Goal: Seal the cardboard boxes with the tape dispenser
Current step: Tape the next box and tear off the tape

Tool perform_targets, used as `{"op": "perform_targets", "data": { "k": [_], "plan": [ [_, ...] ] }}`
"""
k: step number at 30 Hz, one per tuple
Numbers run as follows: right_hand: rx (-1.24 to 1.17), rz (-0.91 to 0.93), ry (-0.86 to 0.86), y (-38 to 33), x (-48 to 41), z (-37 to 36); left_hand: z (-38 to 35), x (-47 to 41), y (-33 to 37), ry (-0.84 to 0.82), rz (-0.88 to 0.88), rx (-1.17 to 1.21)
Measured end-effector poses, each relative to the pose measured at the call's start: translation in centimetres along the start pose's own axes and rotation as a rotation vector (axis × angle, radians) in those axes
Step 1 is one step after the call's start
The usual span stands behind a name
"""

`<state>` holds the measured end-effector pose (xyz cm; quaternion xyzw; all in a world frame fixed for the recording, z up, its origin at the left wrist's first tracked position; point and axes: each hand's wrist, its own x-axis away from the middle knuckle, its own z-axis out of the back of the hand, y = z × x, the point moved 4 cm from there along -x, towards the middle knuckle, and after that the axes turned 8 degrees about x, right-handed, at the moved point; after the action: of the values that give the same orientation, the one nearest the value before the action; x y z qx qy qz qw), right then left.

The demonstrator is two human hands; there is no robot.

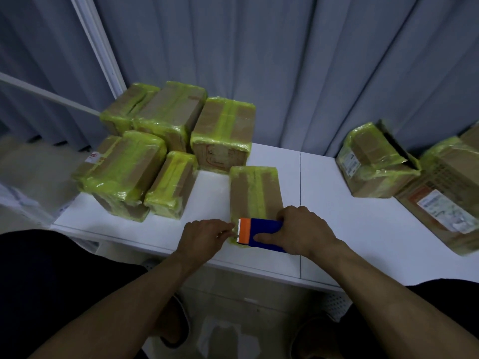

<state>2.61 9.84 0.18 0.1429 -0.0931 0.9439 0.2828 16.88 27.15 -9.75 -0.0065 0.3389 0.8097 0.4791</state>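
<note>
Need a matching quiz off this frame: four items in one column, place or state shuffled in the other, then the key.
Column 1
1. tape dispenser
2. left hand
3. box with open flap
4. group of taped boxes

Column 2
A. right side of the table
B. left side of the table
C. gripped by the right hand, over the centre box's near end
D. fingertips at the dispenser's orange toothed end

Pairs: 1-C, 2-D, 3-A, 4-B

Packing room: white table (337,203), taped cardboard boxes (223,125), grey curtain (285,60) behind.
</note>
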Motion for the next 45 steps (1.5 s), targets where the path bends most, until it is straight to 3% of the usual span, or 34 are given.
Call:
{"op": "perform_targets", "data": {
  "k": [5,21,36,45],
  "plan": [
    [0.001,-0.071,0.011,2.6,0.9,1.2,-0.2,-0.1,0.1,0.043,0.001,-0.01],
    [0.141,-0.071,0.008,2.3,-0.7,-0.4,-0.9,-0.9,1.2,-0.15,-0.026,0.058],
    [0.011,-0.015,0.064,3.3,1.9,-0.8,-0.1,-1.5,0.6,-0.112,0.027,0.054],
    [0.076,-0.052,0.046,3.5,1.6,-1.0,0.4,-0.7,1.2,-0.144,-0.153,-0.027]
  ]
}}
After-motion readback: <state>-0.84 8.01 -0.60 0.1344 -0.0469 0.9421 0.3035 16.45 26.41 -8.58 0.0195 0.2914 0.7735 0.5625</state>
